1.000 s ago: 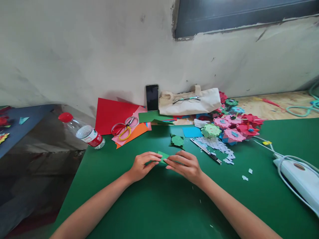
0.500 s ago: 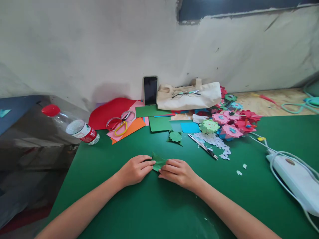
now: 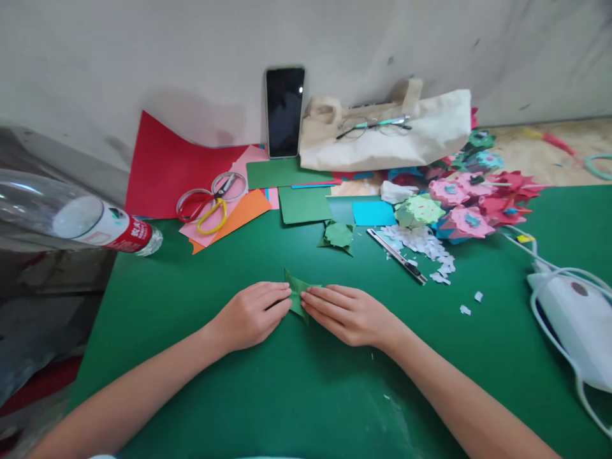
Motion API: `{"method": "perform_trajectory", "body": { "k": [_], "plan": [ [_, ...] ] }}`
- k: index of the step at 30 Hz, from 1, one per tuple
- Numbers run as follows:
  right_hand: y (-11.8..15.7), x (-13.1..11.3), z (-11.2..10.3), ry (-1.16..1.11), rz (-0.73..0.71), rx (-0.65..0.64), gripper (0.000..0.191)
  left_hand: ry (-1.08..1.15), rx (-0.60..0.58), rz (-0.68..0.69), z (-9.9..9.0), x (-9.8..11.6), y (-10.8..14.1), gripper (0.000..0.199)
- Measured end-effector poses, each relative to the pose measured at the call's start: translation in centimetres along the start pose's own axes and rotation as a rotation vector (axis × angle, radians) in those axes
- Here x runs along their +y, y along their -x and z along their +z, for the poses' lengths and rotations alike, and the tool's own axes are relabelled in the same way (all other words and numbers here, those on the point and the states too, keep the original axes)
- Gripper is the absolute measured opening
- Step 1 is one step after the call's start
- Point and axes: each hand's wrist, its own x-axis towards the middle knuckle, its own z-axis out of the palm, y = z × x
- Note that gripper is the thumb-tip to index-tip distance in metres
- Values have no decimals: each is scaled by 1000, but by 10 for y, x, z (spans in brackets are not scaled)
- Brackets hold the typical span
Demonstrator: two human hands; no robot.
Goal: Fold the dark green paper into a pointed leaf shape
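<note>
A small folded green paper point(image 3: 297, 294) with pointed corners lies between my hands on the green table point(image 3: 268, 395). My left hand point(image 3: 255, 313) pinches its left side, fingertips pressed together. From the right, my right hand point(image 3: 349, 313) has its closed fingertips on the paper's other side. Just beyond them rests a finished-looking green folded paper piece point(image 3: 337, 236). A utility knife point(image 3: 396, 256) lies to the right of that piece, beside white paper scraps point(image 3: 425, 247).
Scissors point(image 3: 217, 203) lie on pink and orange paper at the back left, near a plastic bottle point(image 3: 109, 224). A phone point(image 3: 285, 111) leans on the wall by a cloth bag point(image 3: 430, 131) with glasses. Paper flowers point(image 3: 471, 210) and a white power strip point(image 3: 574, 325) are right.
The view has tipped down and moved closer to the table. My right fingers have shifted on the green paper, and more of its lower point shows between my hands.
</note>
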Motion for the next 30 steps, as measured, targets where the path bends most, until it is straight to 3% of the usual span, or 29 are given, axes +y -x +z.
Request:
{"method": "perform_trajectory", "body": {
  "k": [12, 20, 30],
  "plan": [
    [-7, -7, -5, 25, 37, 3, 20, -78, -23, 70, 2, 14, 4, 24],
    [-10, -9, -4, 12, 58, 4, 18, -102, 79, 53, 0, 15, -8, 10],
    [-16, -8, -5, -89, 33, 19, 19, -213, 69, 102, -1, 16, -9, 8]
  ]
}}
